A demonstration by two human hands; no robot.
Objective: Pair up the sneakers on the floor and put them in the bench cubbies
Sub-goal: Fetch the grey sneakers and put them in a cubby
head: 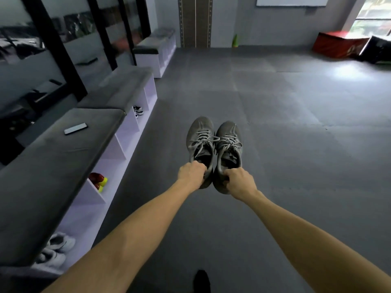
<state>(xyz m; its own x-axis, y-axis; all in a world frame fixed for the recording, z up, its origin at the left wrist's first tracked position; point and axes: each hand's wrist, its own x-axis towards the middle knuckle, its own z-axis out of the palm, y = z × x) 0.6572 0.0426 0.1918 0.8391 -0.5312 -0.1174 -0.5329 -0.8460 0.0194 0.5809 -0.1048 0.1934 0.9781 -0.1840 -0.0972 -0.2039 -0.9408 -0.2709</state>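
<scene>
Head view is showing the left hand (pixel 191 173) and right hand (pixel 238 180) each gripping, fingers clenched on the heel collar, one of two grey sneakers (pixel 213 149) hanging side by side, toes pointing far, above the grey floor (pixel 275 144), right of the bench cubbies (pixel 118 144).

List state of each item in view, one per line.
left grey sneaker: laced, held at heel by left hand
right grey sneaker: laced, held at heel by right hand
red-and-yellow shoes: in cubby
white sneakers: in nearest cubby
black-and-white shoes: in farther cubby
phone: flat on bench top
</scene>
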